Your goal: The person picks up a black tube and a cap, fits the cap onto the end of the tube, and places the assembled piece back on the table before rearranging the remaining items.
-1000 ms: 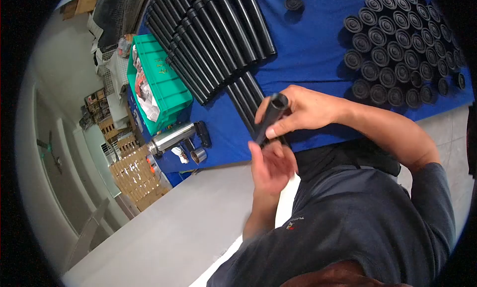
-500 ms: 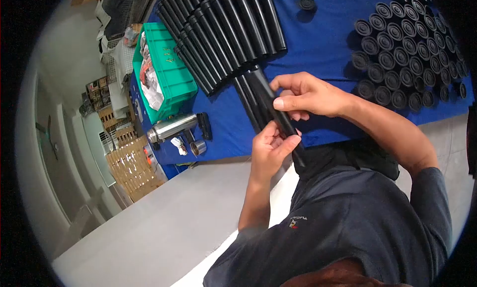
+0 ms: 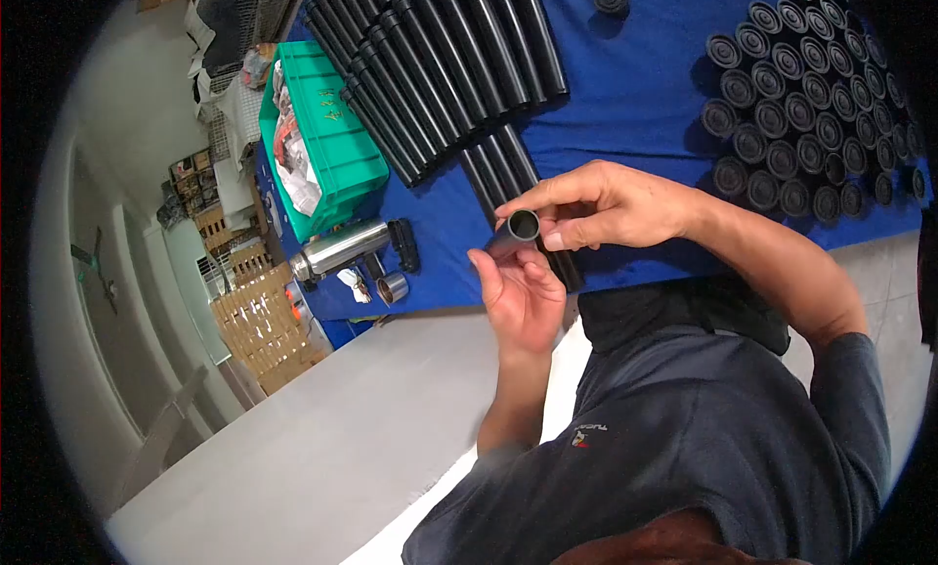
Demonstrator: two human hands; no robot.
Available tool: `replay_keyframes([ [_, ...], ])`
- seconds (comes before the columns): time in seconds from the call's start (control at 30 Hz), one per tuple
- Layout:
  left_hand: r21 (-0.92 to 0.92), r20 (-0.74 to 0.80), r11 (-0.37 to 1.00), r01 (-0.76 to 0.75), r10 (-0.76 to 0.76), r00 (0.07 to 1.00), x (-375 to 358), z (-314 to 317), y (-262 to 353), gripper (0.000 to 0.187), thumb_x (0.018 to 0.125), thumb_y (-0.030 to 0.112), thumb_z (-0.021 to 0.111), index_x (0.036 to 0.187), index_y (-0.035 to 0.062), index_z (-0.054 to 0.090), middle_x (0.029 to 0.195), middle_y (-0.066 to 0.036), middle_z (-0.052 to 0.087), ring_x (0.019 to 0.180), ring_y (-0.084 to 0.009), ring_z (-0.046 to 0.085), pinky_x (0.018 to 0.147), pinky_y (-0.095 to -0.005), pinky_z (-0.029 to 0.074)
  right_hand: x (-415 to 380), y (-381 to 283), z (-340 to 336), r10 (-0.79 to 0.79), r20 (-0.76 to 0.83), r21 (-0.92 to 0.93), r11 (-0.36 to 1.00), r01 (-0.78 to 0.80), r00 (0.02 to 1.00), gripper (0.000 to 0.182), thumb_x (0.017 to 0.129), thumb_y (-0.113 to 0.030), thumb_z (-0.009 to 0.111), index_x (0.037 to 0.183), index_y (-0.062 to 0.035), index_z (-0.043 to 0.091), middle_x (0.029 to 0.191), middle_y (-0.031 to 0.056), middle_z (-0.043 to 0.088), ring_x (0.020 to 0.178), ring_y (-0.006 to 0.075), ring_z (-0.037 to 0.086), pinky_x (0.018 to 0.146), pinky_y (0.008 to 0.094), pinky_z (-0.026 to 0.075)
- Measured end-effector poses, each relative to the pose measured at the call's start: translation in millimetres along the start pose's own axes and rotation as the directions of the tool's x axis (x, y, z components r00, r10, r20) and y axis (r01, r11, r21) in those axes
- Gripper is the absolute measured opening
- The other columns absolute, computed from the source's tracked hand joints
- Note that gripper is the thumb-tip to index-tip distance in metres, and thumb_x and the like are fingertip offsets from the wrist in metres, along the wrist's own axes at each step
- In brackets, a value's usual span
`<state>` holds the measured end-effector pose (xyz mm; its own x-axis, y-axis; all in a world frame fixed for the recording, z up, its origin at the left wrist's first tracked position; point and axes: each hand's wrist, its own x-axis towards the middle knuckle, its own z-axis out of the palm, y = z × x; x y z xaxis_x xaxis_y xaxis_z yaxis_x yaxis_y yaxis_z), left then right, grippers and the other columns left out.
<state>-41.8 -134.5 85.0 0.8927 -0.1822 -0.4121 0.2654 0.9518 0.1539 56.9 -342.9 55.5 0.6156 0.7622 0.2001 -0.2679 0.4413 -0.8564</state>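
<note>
A hollow black tube [image 3: 502, 242] is tipped up so that its round open end faces me. My right hand [image 3: 620, 211] pinches it near the rim, with thumb and fingers on either side of the opening. Palm up beneath it, my left hand [image 3: 526, 296] holds the tube's body between its thumb and loosely curled fingers. Behind and below the hands, a few more black tubes [image 3: 506, 159] lie on the blue cloth [image 3: 625, 106]. Beyond them is a large layered stack of black tubes [image 3: 440, 62].
Many round black caps [image 3: 801, 115] stand grouped at the right, and a single cap [image 3: 611, 1] sits apart at the back. On the left are a green crate [image 3: 337, 125] holding wrapped items, a steel thermos [image 3: 342, 250] and a metal cup [image 3: 392, 288].
The tube has swung from lying lengthwise across my hands to pointing its open end at me. My left hand has turned palm up, and my right hand has shifted to the rim.
</note>
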Motion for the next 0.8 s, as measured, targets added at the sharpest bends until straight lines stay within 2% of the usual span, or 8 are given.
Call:
replay_keyframes([
  [0.17, -0.022, 0.024, 1.0, 0.016, -0.016, 1.0, 1.4, 3.9, 0.4, 0.048, 0.097, 0.041, 0.066, 0.121, -0.0001, 0.064, 0.131, -0.015, 0.065, 0.12, -0.0256, 0.064, 0.098, -0.0386, 0.057, 1.0, 2.5, 1.5, -0.033, -0.026, 0.005, 0.999, 0.033, 0.999, 0.047, 0.096, -0.018, 0.071, 0.14, -0.0065, 0.059, 0.089, -0.0008, 0.06, 0.074, 0.0064, 0.054, 0.066, 0.025, 0.048],
  [0.2, 0.164, -0.042, 0.985, -0.057, 0.065, 0.997, 2.8, 8.0, -0.1, 0.047, 0.097, 0.041, 0.065, 0.121, 0.0003, 0.064, 0.129, -0.015, 0.066, 0.121, -0.0263, 0.063, 0.1, -0.04, 0.055, 0.7, 0.2, 1.6, -0.055, -0.032, -0.031, 0.998, 0.054, 0.998, 0.048, 0.095, -0.018, 0.072, 0.139, -0.0052, 0.06, 0.089, -0.0007, 0.06, 0.075, 0.0064, 0.055, 0.067, 0.0248, 0.048],
  [0.27, 0.518, -0.113, 0.842, -0.15, 0.241, 0.964, 8.3, 16.4, -0.1, 0.047, 0.098, 0.042, 0.064, 0.12, 0.0012, 0.064, 0.127, -0.015, 0.067, 0.121, -0.0277, 0.062, 0.103, -0.0428, 0.052, 1.1, 1.1, -1.7, -0.088, -0.055, -0.124, 0.989, 0.081, 0.995, 0.046, 0.093, -0.023, 0.075, 0.131, -0.0009, 0.063, 0.092, 0.0011, 0.063, 0.077, 0.0073, 0.058, 0.069, 0.025, 0.051],
  [0.37, 0.83, 0.144, 0.457, -0.318, 0.375, 0.916, 19.5, 24.8, 16.1, 0.038, 0.102, 0.043, 0.058, 0.113, 0.0075, 0.064, 0.117, -0.017, 0.068, 0.115, -0.0292, 0.062, 0.099, -0.0462, 0.05, -1.3, -4.3, -0.9, 0.126, -0.055, 0.057, 0.991, -0.123, 0.991, 0.042, 0.098, -0.03, 0.069, 0.126, 0.0008, 0.065, 0.093, 0.0033, 0.066, 0.077, 0.0082, 0.061, 0.068, 0.0256, 0.052],
  [0.43, 0.845, 0.205, 0.345, -0.409, 0.498, 0.843, 35.8, 52.1, 15.3, 0.021, 0.099, 0.026, 0.06, 0.102, 0.0053, 0.055, 0.108, -0.02, 0.066, 0.104, -0.0306, 0.066, 0.092, -0.0473, 0.055, 2.5, 10.3, -0.3, 0.163, -0.089, 0.245, 0.96, -0.137, 0.983, 0.048, 0.105, -0.041, 0.055, 0.115, 0.0038, 0.069, 0.091, 0.0067, 0.069, 0.075, 0.013, 0.066, 0.065, 0.0271, 0.056],
  [0.6, 0.89, 0.358, 0.224, -0.396, 0.192, 0.914, 91.3, 123.4, -5.8, 0.018, 0.085, 0.003, 0.059, 0.102, -0.0048, 0.056, 0.113, -0.03, 0.064, 0.066, -0.0289, 0.072, 0.061, -0.0352, 0.061, 5.4, 25.2, -5.0, 0.204, -0.171, -0.076, 0.973, -0.219, 0.964, 0.033, 0.098, -0.022, 0.055, 0.113, 0.0034, 0.068, 0.086, 0.0113, 0.071, 0.07, 0.0175, 0.069, 0.058, 0.0312, 0.059],
  [0.7, 0.968, 0.245, 0.057, -0.243, -0.021, 0.969, 142.2, 144.0, -44.6, 0.043, 0.086, 0.009, 0.063, 0.125, -0.0092, 0.06, 0.133, -0.023, 0.061, 0.09, -0.0304, 0.075, 0.051, -0.0292, 0.057, 4.4, 19.7, -6.0, 0.309, -0.169, -0.152, 0.93, -0.334, 0.936, 0.03, 0.094, -0.009, 0.052, 0.116, 0.0048, 0.066, 0.092, 0.0109, 0.069, 0.074, 0.0174, 0.068, 0.062, 0.0303, 0.058],
  [0.8, 0.99, 0.124, -0.056, -0.131, -0.112, 0.986, 195.8, 145.6, -70.5, 0.034, 0.086, 0.013, 0.066, 0.118, 0.0011, 0.065, 0.114, -0.012, 0.066, 0.093, -0.0239, 0.074, 0.051, -0.0282, 0.055, 3.8, 18.8, -11.2, 0.273, -0.066, -0.234, 0.931, -0.281, 0.96, 0.035, 0.092, -0.005, 0.051, 0.122, 0.0065, 0.064, 0.094, 0.0117, 0.07, 0.075, 0.0178, 0.068, 0.062, 0.0321, 0.059],
])
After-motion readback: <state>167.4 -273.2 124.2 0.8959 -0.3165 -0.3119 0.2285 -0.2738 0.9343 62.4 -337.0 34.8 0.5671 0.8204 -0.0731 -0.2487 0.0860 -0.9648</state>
